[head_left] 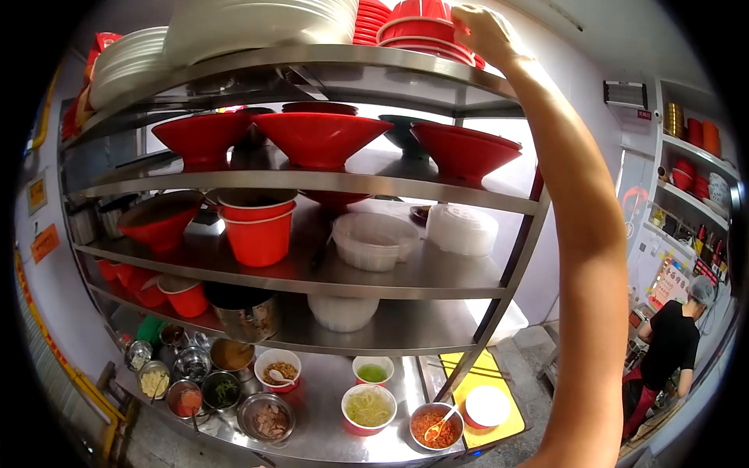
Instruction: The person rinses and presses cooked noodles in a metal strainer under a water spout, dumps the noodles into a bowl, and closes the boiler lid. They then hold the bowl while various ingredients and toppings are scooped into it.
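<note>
My right hand point(493, 33) is raised to the top shelf at the end of a long bare arm. Its fingers curl at the right side of a stack of red bowls point(421, 31) with pale rims, and they appear to grip the upper bowl; the fingertips are partly hidden. Left of this stack are more stacked red dishes point(370, 22) and a large pile of white plates point(261, 27). My left hand is not in view.
The steel rack point(296, 184) holds wide red bowls point(320, 139), red tubs point(259, 234) and clear plastic containers point(374, 240). Below, the steel counter point(328, 441) carries several food bowls. A yellow board point(503, 370) lies at right; a person point(671, 343) stands beyond.
</note>
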`<state>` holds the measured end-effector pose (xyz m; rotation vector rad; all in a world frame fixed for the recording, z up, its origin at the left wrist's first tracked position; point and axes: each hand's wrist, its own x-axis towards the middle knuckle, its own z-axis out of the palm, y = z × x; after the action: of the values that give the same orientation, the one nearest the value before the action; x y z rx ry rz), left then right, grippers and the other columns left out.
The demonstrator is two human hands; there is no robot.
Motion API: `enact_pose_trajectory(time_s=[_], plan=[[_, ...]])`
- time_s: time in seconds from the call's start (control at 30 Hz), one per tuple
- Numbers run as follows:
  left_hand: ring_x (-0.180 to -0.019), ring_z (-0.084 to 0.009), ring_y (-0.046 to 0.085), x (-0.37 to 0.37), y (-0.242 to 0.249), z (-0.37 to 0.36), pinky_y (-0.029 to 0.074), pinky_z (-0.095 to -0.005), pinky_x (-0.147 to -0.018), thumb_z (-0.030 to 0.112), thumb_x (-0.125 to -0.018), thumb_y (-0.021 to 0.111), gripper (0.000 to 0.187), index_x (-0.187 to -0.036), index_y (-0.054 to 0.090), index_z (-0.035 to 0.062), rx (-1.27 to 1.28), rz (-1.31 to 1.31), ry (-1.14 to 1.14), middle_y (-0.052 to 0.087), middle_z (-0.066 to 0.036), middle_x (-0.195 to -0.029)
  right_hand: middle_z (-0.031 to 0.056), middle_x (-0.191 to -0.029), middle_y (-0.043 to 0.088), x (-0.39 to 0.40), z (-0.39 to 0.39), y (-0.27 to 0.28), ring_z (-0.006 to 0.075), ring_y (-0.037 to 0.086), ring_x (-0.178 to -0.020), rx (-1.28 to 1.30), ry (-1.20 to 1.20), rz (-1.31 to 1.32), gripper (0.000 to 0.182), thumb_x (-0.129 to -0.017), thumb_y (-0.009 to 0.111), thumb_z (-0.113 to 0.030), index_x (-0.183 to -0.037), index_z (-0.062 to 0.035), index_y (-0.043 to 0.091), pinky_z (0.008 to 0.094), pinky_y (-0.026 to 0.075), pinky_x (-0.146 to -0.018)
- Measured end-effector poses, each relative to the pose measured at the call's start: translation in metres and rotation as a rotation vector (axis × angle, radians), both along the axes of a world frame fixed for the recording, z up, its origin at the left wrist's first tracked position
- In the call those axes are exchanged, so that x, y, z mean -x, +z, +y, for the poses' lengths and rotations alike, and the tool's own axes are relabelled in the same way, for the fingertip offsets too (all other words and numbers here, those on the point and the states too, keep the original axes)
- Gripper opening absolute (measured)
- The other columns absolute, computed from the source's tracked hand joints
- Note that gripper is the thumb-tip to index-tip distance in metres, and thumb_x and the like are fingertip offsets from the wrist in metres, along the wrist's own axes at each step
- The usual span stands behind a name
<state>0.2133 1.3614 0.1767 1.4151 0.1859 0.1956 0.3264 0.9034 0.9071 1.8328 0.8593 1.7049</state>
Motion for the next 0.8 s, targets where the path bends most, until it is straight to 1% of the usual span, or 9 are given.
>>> enact_pose_trajectory(time_s=[0.07, 0.33, 0.4, 0.43, 0.5, 0.6, 0.67, 0.73, 0.8], plan=[[-0.051, -0.006, 0.045, -0.001, 0.002, -0.002, 0.036, -0.0196, -0.046, 0.013, -0.086, 0.056, 0.009, -0.08, 0.057, 0.0067, -0.029, -0.012, 0.005, 0.052, 0.001, -0.059, 0.0173, -0.073, 0.055, -0.001, -0.003, -0.001, 0.0354, 0.055, -0.07, -0.26, -0.315, -0.124, 0.009, -0.066, 0.052, -0.001, -0.075, -0.0035, 0.052, 0.0413, 0.043, -0.061], [-0.059, -0.0065, 0.045, -0.02, 0.054, -0.052, 0.037, -0.0198, -0.052, 0.013, -0.088, 0.055, 0.011, -0.085, 0.056, 0.002, -0.032, -0.048, -0.099, 0.052, 0.001, -0.068, 0.0166, -0.08, 0.057, 0.087, 0.001, -0.026, 0.0344, 0.057, -0.076, -0.085, -0.374, -0.738, 0.006, -0.075, 0.051, -0.007, -0.08, -0.0036, 0.052, 0.042, 0.047, -0.068], [-0.067, -0.007, 0.048, -0.029, 0.095, -0.076, 0.039, -0.0195, -0.056, 0.014, -0.087, 0.056, 0.011, -0.087, 0.056, 0.0035, -0.094, -0.125, -0.399, 0.055, -0.001, -0.08, 0.0178, -0.081, 0.057, 0.139, 0.002, -0.053, 0.0356, 0.056, -0.075, -0.138, -0.453, -0.702, 0.007, -0.075, 0.052, -0.007, -0.08, -0.0024, 0.051, 0.0423, 0.046, -0.067], [-0.068, -0.006, 0.047, -0.036, 0.108, -0.089, 0.04, -0.0197, -0.059, 0.014, -0.087, 0.057, 0.011, -0.087, 0.056, 0.003, -0.051, -0.036, -0.537, 0.054, 0.002, -0.078, 0.019, -0.081, 0.057, 0.169, 0.003, -0.068, 0.0368, 0.056, -0.073, -0.182, -0.461, -0.683, 0.008, -0.076, 0.053, -0.008, -0.08, -0.0012, 0.051, 0.0425, 0.045, -0.066], [-0.053, -0.0065, 0.039, -0.055, 0.13, -0.136, 0.03, -0.0192, -0.049, 0.013, -0.09, 0.046, 0.017, -0.075, 0.046, 0.0042, -0.026, -0.335, -0.783, 0.048, -0.002, -0.064, 0.0201, -0.083, 0.056, 0.232, 0.011, -0.1, 0.0376, 0.056, -0.073, -0.247, -0.66, -0.666, 0.01, -0.076, 0.054, -0.007, -0.083, -0.0007, 0.052, 0.0429, 0.045, -0.066], [-0.065, -0.0095, 0.051, -0.045, 0.195, -0.195, 0.04, -0.0212, -0.06, 0.01, -0.086, 0.049, 0.01, -0.081, 0.051, 0.0015, -0.07, -0.463, -1.112, 0.055, -0.004, -0.074, 0.0218, -0.086, 0.057, 0.313, 0.003, -0.163, 0.0379, 0.056, -0.076, -0.324, -0.889, -0.707, 0.018, -0.075, 0.058, -0.007, -0.092, -0.001, 0.054, 0.043, 0.044, -0.067], [-0.082, -0.0156, 0.056, -0.03, 0.215, -0.245, 0.045, -0.0251, -0.072, 0.02, -0.083, 0.055, 0.03, -0.104, 0.051, -0.0015, 0.09, -0.471, -1.355, 0.059, -0.01, -0.094, 0.0224, -0.088, 0.057, 0.365, 0.003, -0.213, 0.0375, 0.057, -0.079, -0.318, -1.002, -0.761, 0.025, -0.074, 0.06, -0.007, -0.098, -0.002, 0.055, 0.0429, 0.044, -0.068], [-0.113, -0.0279, 0.047, 0.007, 0.233, -0.298, 0.046, -0.0358, -0.084, 0.021, -0.081, 0.057, 0.064, -0.134, 0.028, 0.0001, 0.312, -0.44, -1.646, 0.042, -0.021, -0.129, 0.016, -0.068, 0.054, 0.414, 0.007, -0.278, 0.0322, 0.054, -0.067, -1.039, -1.008, -0.491, 0.014, -0.074, 0.058, -0.012, -0.072, 0.0003, 0.053, 0.0394, 0.043, -0.063], [-0.124, -0.0334, 0.033, 0.051, 0.237, -0.343, 0.042, -0.043, -0.092, 0.029, -0.081, 0.061, 0.083, -0.14, 0.009, 0.0055, 0.488, -0.261, -1.913, 0.023, -0.021, -0.141, 0.0082, -0.075, 0.054, 0.461, -0.017, -0.355, 0.0184, 0.051, -0.068, -1.211, -1.003, -0.525, 0.012, -0.078, 0.054, -0.008, -0.088, -0.0015, 0.056, 0.0305, 0.043, -0.065]])
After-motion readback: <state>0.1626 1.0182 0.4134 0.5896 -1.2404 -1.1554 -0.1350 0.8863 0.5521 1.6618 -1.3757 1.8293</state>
